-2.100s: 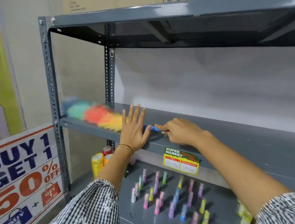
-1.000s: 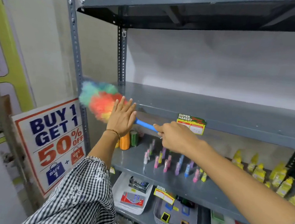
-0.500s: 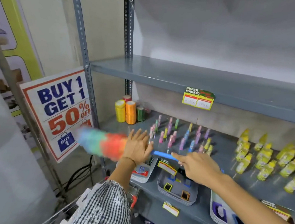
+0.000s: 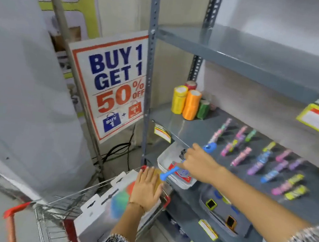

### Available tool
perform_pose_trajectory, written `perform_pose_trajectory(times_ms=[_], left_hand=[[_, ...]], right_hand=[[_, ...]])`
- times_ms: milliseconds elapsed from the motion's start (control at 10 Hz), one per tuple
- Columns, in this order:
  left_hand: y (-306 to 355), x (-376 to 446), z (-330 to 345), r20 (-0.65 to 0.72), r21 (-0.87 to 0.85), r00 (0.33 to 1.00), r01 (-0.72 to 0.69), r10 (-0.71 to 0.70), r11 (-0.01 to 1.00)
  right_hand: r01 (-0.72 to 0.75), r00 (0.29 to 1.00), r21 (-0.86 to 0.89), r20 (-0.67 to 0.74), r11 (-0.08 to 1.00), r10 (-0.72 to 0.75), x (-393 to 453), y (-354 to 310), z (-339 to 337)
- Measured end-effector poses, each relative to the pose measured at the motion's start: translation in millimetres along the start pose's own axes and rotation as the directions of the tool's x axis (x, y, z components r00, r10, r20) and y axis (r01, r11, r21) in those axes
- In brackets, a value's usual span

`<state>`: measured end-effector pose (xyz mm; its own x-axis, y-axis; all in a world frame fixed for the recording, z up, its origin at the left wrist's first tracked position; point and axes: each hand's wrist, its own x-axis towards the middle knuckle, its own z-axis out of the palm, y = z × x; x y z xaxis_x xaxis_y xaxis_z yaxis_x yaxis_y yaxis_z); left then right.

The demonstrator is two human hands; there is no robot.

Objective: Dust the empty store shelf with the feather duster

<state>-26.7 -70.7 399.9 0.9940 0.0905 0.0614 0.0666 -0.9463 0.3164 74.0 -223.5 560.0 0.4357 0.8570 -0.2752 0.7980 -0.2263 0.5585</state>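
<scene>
The empty grey shelf (image 4: 247, 53) runs across the upper right, bare on top. My right hand (image 4: 197, 162) is shut on the blue handle of the feather duster (image 4: 167, 172), low in front of the lower shelves. The duster's multicoloured head (image 4: 121, 200) is blurred and hangs over the shopping cart (image 4: 54, 206). My left hand (image 4: 147, 189) lies flat with fingers apart against the feathers, hiding part of them.
Below the empty shelf a stocked shelf (image 4: 174, 120) holds coloured thread spools (image 4: 187, 102) and several small tubes. White and grey trays (image 4: 164, 160) sit on a lower level. A "BUY 1 GET 1" sign (image 4: 113, 84) leans left of the rack post (image 4: 149, 71). White cartons fill the cart.
The duster has come off the empty shelf and dropped down and left, to above the cart. Both hands went down with it, and my view tilted downward.
</scene>
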Motion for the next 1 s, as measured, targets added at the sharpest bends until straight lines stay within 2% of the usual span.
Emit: perform_pose_trajectory(times_ms=[100,200,300,500,600,800,900,1000], left_hand=[[-39,-2,26,0.056,0.024,0.994,0.088,-0.089,0.996],[-83,-7,64,0.073,0.019,0.974,0.211,-0.212,0.977],[-122,-14,112,0.122,0.023,0.953,0.276,-0.277,0.961],[-194,-27,218,0.077,0.037,0.933,0.348,-0.350,0.937],[-219,-27,258,0.089,-0.016,0.921,0.381,-0.378,0.924],[-236,-19,298,0.030,-0.013,0.922,0.387,-0.387,0.922],[-227,-11,294,0.005,-0.020,0.930,0.368,-0.368,0.930],[-211,-5,268,0.006,-0.036,0.933,0.360,-0.360,0.932]], right_hand=[[0.125,0.992,-0.054,-0.005,0.991,-0.126,57,-25,23],[0.205,0.978,-0.023,-0.024,0.978,-0.206,118,-65,63],[0.229,0.973,-0.002,-0.041,0.974,-0.229,170,-110,112],[0.270,0.963,0.091,-0.016,0.959,-0.269,242,-197,217],[0.280,0.959,0.109,0.010,0.954,-0.283,261,-232,259],[0.199,0.977,0.122,0.052,0.972,-0.206,281,-252,289],[0.114,0.987,0.182,0.095,0.977,-0.133,281,-255,282],[0.014,0.997,0.278,0.071,0.960,-0.035,268,-254,265]])
